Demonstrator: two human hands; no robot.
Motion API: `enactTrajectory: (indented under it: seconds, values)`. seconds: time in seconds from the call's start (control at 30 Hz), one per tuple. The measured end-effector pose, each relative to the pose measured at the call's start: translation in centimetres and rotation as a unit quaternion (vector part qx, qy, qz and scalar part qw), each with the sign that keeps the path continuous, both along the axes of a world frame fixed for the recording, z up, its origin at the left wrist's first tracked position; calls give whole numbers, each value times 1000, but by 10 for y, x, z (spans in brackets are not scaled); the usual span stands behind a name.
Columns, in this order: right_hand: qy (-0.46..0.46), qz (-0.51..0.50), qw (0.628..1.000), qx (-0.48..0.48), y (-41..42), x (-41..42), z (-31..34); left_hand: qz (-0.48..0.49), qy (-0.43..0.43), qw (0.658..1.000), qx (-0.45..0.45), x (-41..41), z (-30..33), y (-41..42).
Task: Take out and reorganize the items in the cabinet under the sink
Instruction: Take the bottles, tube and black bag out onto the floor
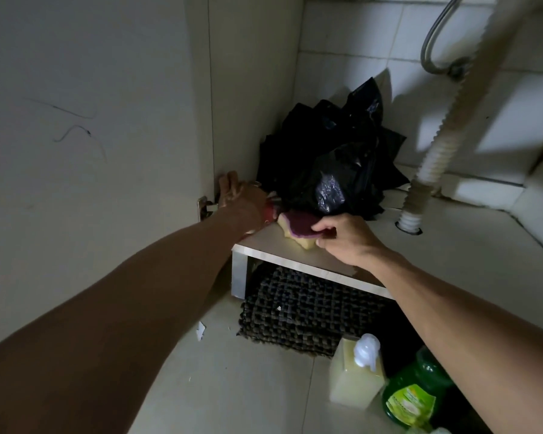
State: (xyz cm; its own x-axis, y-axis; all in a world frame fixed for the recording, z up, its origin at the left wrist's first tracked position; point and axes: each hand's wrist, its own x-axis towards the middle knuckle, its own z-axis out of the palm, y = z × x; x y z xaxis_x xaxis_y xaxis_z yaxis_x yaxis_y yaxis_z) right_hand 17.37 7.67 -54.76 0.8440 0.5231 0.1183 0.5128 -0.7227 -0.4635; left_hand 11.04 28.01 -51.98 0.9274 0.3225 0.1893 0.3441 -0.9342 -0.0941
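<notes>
**Clearing the under-sink cabinet: sponge removal**

Head view: right hand (342,238) pinching purple-and-yellow sponge (298,229) on low shelf (295,258), beside black plastic bag (336,158). Left hand (237,195) reaching past a red item; grip unclear. Next, probably: lift sponge clear, set beside bottles (386,380).

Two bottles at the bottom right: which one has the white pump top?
The pale yellow bottle, the left one of the pair. It has a white pump; the green bottle beside it, to the right, has a dark green cap and a green label.
</notes>
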Motion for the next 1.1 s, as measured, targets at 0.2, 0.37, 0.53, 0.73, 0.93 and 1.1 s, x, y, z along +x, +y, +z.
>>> enactTrajectory:
  seconds: [0.2, 0.37, 0.53, 0.73, 0.93, 1.1]
  values:
    - [19, -34, 999, -1, 7, -21, 5, -4, -29, 999, 15, -17, -8, -14]
    - [-2, -107, 994, -32, 21, -26, 5, 37, -165, 972, -161, -22, 11, -13]
    - [39, -77, 996, 19, -3, -41, 23, -45, -193, 943, -267, -49, 24, 1]
    - [161, 38, 985, 48, -50, -63, 44, -99, -105, 892, -428, -90, 46, 15]
    - [318, 114, 939, -66, -84, -115, 44, -114, 80, 890, -434, -127, 54, 21]
    - [179, 112, 921, -328, -96, -165, 3, -165, 193, 904, -343, -144, 30, -26]
